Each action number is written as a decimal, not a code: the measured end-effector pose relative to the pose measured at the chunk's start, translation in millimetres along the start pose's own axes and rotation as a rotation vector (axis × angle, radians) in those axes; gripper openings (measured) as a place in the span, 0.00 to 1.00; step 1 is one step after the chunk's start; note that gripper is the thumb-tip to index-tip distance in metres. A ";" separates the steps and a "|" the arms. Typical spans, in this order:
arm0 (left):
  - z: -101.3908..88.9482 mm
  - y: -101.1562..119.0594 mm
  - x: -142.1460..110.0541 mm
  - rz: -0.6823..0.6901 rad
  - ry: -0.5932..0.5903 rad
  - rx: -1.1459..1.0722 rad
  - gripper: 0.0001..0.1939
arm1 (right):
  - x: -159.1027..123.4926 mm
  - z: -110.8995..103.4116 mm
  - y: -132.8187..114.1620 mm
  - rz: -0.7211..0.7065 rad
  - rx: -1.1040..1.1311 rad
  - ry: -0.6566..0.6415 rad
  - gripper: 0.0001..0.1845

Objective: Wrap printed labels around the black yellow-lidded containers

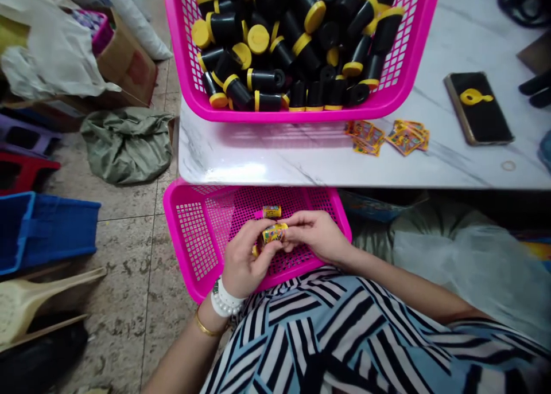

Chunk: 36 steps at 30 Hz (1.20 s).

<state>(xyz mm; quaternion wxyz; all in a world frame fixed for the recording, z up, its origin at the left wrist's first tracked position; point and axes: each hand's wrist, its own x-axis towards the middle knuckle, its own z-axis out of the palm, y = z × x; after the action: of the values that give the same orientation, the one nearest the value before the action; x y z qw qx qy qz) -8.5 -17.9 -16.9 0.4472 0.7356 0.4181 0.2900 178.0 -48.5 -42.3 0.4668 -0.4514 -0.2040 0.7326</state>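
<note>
Head view shows two bare hands working together over a pink basket, just under the centre, at six o'clock. The left hand (247,262) is closed around the left end of a yellow printed tube (274,232), with the thumb on the near side. The right hand (318,236) grips the right end of the same tube between the thumb and the fingers. So the tube lies across, from about nine o'clock to three o'clock, between the two hands and above the lower basket (189,256).

At twelve o'clock from this tube, just beside the fingers, there is a second tube (272,211) with a similar yellow print; I cannot tell if the fingers touch it.

On the left wrist there are a white bracelet (224,302) and a gold bangle (204,324).

At twelve o'clock of the view, an upper basket (258,117), also pink, is full of black canisters (267,80) with yellow lids. It stands on a white table (241,159). At two o'clock, small printed cards (407,137) lie in two piles. Farther, between two and three o'clock, a phone (480,119) carries a yellow ring piece (473,97).
</note>
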 end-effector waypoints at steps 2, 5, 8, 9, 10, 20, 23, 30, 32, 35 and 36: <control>-1.5 -3.3 1.4 0.098 -0.063 0.046 0.14 | 3.0 -0.9 2.7 0.111 0.108 -0.038 0.18; -0.7 -5.2 2.6 0.080 -0.085 -0.021 0.19 | 6.5 -1.3 5.0 0.150 0.197 -0.057 0.18; 2.5 -2.6 3.1 -0.110 -0.001 -0.256 0.31 | 8.4 -1.3 5.1 0.095 0.206 -0.016 0.19; 3.3 -1.5 3.5 -0.185 0.017 -0.336 0.30 | 8.5 -1.6 4.7 0.089 0.200 -0.016 0.20; 3.9 -0.7 4.0 -0.263 0.020 -0.401 0.26 | 8.3 -2.1 4.0 0.096 0.186 -0.031 0.21; 13.7 -3.3 6.1 -0.673 0.042 -0.720 0.21 | -1.6 -9.2 -1.7 -0.246 -0.307 -0.184 0.17; 16.3 -1.5 8.1 -0.718 0.012 -0.746 0.22 | -1.1 -10.5 1.2 -0.571 -0.583 -0.172 0.17; 21.0 0.9 9.7 -0.857 -0.038 -0.808 0.24 | -5.4 -14.0 7.6 -0.963 -0.751 -0.130 0.10; 23.3 0.7 9.5 -0.852 -0.030 -0.807 0.24 | -6.9 -13.9 4.7 -0.975 -0.825 -0.111 0.10; 26.1 0.1 8.8 -0.826 -0.037 -0.828 0.25 | -7.1 -12.1 -0.2 -0.944 -0.929 -0.153 0.13; 26.2 -0.3 8.6 -0.826 -0.049 -0.853 0.25 | -6.8 -11.5 -0.9 -0.943 -0.940 -0.182 0.13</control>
<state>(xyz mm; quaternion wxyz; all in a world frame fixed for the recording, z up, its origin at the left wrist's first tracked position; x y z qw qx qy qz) 16.5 -21.2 -28.0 0.7888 0.2739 0.5056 0.2173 189.3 -55.4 -44.3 0.4715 -0.4054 -0.7153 0.3187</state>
